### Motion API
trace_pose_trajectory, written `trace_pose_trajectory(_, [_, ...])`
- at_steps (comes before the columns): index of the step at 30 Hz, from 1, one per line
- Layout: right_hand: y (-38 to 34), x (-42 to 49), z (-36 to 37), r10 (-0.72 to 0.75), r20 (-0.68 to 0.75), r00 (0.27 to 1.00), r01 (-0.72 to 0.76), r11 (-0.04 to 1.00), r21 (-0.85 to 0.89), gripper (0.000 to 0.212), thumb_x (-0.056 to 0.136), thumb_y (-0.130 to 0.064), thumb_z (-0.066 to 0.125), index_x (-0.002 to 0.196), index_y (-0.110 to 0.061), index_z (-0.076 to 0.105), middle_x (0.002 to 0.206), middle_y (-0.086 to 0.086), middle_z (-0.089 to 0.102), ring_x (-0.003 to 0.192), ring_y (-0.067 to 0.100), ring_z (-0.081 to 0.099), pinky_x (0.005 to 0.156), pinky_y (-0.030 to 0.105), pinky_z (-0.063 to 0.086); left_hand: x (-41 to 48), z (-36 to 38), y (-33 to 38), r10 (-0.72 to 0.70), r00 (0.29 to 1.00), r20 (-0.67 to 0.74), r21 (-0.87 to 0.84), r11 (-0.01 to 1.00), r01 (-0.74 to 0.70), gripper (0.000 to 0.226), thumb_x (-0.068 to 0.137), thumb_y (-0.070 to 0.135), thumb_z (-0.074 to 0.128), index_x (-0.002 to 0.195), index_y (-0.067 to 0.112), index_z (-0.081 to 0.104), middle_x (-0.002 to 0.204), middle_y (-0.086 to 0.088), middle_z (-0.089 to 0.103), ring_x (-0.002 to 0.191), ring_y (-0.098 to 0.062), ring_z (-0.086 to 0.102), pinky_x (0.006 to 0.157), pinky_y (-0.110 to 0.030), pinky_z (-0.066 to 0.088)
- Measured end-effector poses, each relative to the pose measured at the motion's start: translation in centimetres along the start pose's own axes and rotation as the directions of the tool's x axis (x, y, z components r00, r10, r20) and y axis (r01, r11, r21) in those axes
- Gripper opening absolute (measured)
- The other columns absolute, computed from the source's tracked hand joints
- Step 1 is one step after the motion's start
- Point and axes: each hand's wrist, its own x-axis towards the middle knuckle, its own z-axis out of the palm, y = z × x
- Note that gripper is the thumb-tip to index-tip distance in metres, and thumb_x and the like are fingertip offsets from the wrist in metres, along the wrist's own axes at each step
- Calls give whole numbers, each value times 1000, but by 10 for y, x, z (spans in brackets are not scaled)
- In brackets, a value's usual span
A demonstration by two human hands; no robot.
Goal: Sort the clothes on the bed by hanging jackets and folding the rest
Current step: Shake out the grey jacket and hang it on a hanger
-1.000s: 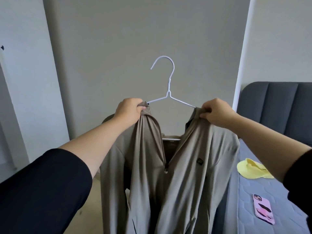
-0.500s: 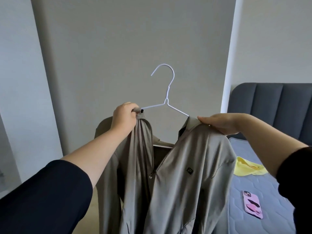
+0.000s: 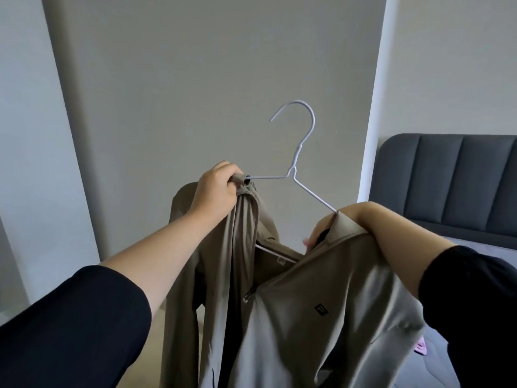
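My left hand (image 3: 216, 191) is clamping jacket (image 3: 321, 317) to hanger (image 3: 313, 194); my right hand (image 3: 355, 215) is gripping the far collar. I'm aiming to seat that shoulder squarely over the wire beneath it.

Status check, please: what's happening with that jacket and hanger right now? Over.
Left hand grips jacket shoulder at one hanger end. Right hand holds collar at the other end. Hanger hung on nothing yet; nothing in the way.

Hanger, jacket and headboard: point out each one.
hanger (image 3: 297, 158), head view, on the twisted neck below the hook.
jacket (image 3: 293, 340), head view, on the front panel below the logo.
headboard (image 3: 447, 186), head view, on a padded panel.
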Motion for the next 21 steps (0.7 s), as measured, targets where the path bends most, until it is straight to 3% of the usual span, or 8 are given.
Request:
trace_pose_trajectory(1, [-3, 0, 3, -71, -8, 997, 69, 988, -140, 7, 81, -24, 71, 88, -24, 71, 92, -9, 72, 79, -2, 65, 78, 16, 48, -1, 0, -1, -2, 1000, 11, 4, 1000, 2, 24, 71, -18, 50, 73, 2, 62, 73, 6, 49, 68, -13, 44, 62, -4, 30])
trace_pose_trajectory(5, [-6, -2, -4, -255, -377, 890, 190, 961, -202, 34, 82, 4, 57, 72, -26, 70, 69, -14, 68, 69, 6, 62, 71, 20, 51, -6, 1, -5, -27, 999, 30, 1, 1000, 27, 24, 73, -17, 50, 73, 4, 61, 72, 6, 49, 67, -14, 44, 59, -9, 30])
trace_pose_trajectory(7, [-13, -2, -16, -205, -753, 625, 360, 932, 46, 36, 83, 7, 50, 65, -20, 65, 59, -9, 62, 59, 7, 54, 57, 13, 47, -7, 1, -6, -47, 999, 14, -4, 999, 47, 22, 75, -16, 52, 73, 4, 61, 72, 5, 50, 68, -16, 45, 58, -16, 28])
trace_pose_trajectory(9, [-22, -11, -32, -68, -922, 382, 695, 679, 238, 31, 89, 4, 54, 66, -16, 59, 62, -1, 55, 58, 9, 49, 56, 15, 45, -7, 1, -7, -73, 997, -4, -9, 997, 73, 21, 76, -15, 52, 73, 4, 61, 73, 4, 50, 68, -16, 45, 59, -20, 26])
trace_pose_trajectory(11, [-22, -25, -40, -125, -849, 513, 712, 615, 340, 30, 90, 7, 50, 69, -12, 59, 65, 4, 54, 55, 10, 52, 54, 17, 48, -8, 1, -9, -111, 994, -26, -18, 994, 110, 22, 76, -15, 51, 73, 4, 61, 73, 5, 50, 70, -16, 45, 60, -20, 27])
trace_pose_trajectory(14, [-12, -33, -30, -83, -402, 912, 90, 996, -2, 30, 86, 15, 46, 78, -4, 69, 68, 8, 65, 59, 16, 61, 56, 24, 55, -9, 2, -8, -130, 991, -36, -35, 991, 129, 22, 76, -15, 50, 73, 4, 60, 74, 5, 50, 71, -15, 45, 60, -20, 28])
trace_pose_trajectory(16, [-8, -27, -24, 13, -417, 909, -78, 987, -140, 17, 88, 3, 56, 89, -2, 72, 76, 9, 66, 68, 21, 61, 69, 32, 55, -9, 6, -4, -109, 994, -17, -34, 994, 108, 22, 76, -15, 50, 73, 4, 61, 74, 4, 51, 71, -15, 46, 60, -18, 28])
trace_pose_trajectory(21, [-3, -19, -14, -68, -519, 852, 204, 956, 210, 57, 102, -43, 30, 96, -1, 69, 86, 14, 69, 75, 23, 61, 74, 30, 45, -15, 14, -6, -152, 988, 0, 14, 988, 152, 21, 76, -13, 51, 73, 5, 61, 74, 5, 51, 70, -16, 45, 59, -21, 24])
